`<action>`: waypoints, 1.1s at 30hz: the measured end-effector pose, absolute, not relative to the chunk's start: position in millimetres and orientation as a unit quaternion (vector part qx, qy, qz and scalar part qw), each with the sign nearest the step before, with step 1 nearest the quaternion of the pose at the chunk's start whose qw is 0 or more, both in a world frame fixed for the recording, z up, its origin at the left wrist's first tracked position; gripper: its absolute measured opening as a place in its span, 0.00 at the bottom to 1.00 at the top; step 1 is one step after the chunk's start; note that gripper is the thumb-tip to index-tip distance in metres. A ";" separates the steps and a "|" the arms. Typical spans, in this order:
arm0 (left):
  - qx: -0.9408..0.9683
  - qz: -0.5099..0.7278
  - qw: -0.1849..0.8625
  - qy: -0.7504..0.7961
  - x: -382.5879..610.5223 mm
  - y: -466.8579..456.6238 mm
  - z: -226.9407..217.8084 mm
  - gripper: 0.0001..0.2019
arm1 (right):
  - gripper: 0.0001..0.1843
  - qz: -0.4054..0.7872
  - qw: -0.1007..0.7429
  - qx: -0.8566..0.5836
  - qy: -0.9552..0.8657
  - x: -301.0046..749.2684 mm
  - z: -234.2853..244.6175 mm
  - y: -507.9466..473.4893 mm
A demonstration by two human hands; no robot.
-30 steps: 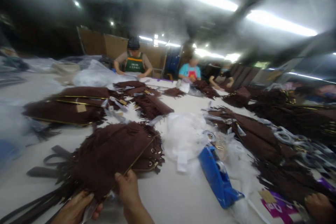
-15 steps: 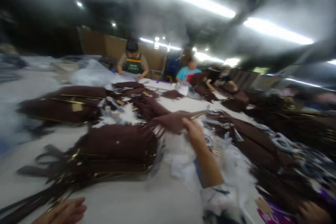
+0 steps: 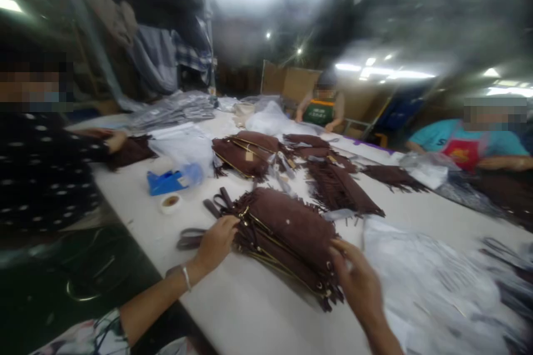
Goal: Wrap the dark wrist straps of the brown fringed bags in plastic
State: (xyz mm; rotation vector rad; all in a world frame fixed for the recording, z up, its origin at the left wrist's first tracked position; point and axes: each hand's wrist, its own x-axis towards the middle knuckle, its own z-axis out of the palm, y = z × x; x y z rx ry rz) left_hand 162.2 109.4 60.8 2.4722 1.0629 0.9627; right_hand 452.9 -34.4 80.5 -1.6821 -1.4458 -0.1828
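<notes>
A small stack of dark brown fringed bags (image 3: 291,222) with gold zippers lies slanted on the white table in front of me. At its left end, near the strap loops, the fingers of my left hand (image 3: 214,244) are closed on the edge. My right hand (image 3: 360,280) curls round the right end, its fingertips against the side of the top bag; what lies under its palm is hidden. Dark wrist straps (image 3: 194,238) stick out beside my left hand.
Beyond lie more brown fringed bags (image 3: 250,152), some tagged. A blue tape dispenser (image 3: 164,182) and a tape roll (image 3: 170,204) sit left. Clear plastic bags (image 3: 428,277) cover the right side. Co-workers stand at the left (image 3: 41,172), back (image 3: 318,111) and right (image 3: 466,141).
The view has swung left. My right hand has let go of the brown fringed piece it held up, and both hands are now at the ends of the bag stack.
</notes>
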 end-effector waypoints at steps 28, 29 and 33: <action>0.744 0.406 0.304 0.434 118.4 83.6 37.4 0.20 | 0.20 -0.130 0.250 -0.668 -0.689 354.6 23.3 -38.4; 0.796 0.373 0.258 0.401 116.8 81.1 35.7 0.19 | 0.21 -0.125 0.258 -0.670 -0.685 347.7 24.5 -37.0; 0.889 0.264 0.151 0.341 117.5 77.0 29.1 0.20 | 0.23 -0.096 0.282 -0.676 -0.674 326.2 27.7 -35.8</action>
